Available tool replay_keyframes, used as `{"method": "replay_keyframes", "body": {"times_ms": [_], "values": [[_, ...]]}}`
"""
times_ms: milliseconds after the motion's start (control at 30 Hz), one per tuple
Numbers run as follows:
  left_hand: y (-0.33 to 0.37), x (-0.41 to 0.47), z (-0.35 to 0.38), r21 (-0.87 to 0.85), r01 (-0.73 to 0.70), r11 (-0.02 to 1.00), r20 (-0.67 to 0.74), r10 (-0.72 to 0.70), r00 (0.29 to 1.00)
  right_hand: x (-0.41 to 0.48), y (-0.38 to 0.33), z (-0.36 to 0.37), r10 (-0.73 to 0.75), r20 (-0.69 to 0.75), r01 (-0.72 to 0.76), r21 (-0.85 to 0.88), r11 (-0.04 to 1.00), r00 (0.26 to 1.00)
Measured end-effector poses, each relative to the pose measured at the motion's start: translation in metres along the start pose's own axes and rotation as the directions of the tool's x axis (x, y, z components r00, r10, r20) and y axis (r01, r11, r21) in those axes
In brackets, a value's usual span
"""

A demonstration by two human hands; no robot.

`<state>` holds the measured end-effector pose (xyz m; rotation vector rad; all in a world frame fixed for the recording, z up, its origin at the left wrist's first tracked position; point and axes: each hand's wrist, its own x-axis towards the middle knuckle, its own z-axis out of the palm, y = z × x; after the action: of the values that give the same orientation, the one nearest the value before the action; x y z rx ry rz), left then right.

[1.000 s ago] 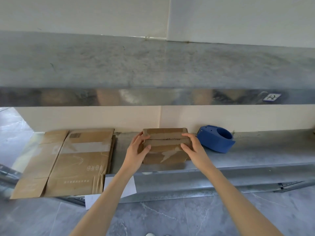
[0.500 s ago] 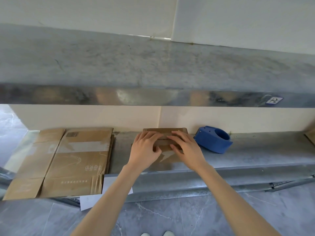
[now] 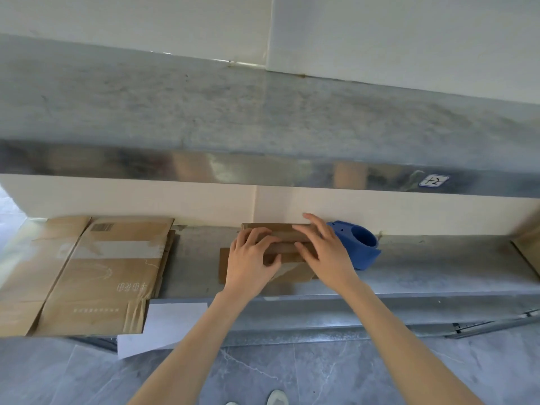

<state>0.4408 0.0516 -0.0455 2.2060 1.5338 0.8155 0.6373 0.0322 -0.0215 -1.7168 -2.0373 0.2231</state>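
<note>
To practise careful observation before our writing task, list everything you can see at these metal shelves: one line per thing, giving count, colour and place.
upper shelf: 1, grey metal, across the top
lower shelf: 1, grey metal, below it
label: 1, white with a blue border, right of the upper shelf's front edge
small cardboard box: 1, brown, middle of the lower shelf
flattened cardboard boxes: a stack, count unclear, brown, left of the lower shelf
tape dispenser: 1, blue, just right of the small cardboard box
paper sheet: 1, white, at the front edge below the stack
cardboard piece: 1, brown, far right, cut off
floor: grey tiles
shoe tips: 2, pale, bottom edge
left hand: 1, rests on the box
right hand: 1, rests on the box
</note>
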Motion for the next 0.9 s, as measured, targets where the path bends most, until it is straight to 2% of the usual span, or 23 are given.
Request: {"method": "replay_keyframes", "body": {"times_ms": [100,200,300,467,700,900], "values": [[0.007,0.000,0.007,0.004,0.004,1.000,-0.002,-0.004,1.000,-0.003,0.029,-0.011,0.178,-0.081,-0.174,0.053,0.983,0.981],[0.011,0.000,0.010,0.002,0.018,1.000,-0.012,-0.018,1.000,-0.009,0.064,-0.020,0.312,-0.008,-0.312,-0.004,0.950,0.950],[0.013,0.000,0.012,0.010,0.031,0.999,-0.036,-0.030,0.999,-0.013,0.097,-0.027,0.383,0.105,-0.378,-0.069,0.923,0.918],[0.016,-0.003,0.010,0.005,0.050,0.999,-0.037,-0.050,0.998,-0.004,0.134,-0.023,0.413,0.350,-0.338,-0.256,0.906,0.841],[0.013,-0.003,-0.001,-0.059,0.095,0.994,-0.015,-0.096,0.995,0.020,0.152,-0.024,0.324,0.494,-0.310,-0.114,0.944,0.807],[-0.003,-0.005,-0.012,-0.083,0.039,0.996,0.048,-0.035,0.998,0.023,0.157,-0.027,0.289,0.540,-0.278,-0.103,0.955,0.791]]}}
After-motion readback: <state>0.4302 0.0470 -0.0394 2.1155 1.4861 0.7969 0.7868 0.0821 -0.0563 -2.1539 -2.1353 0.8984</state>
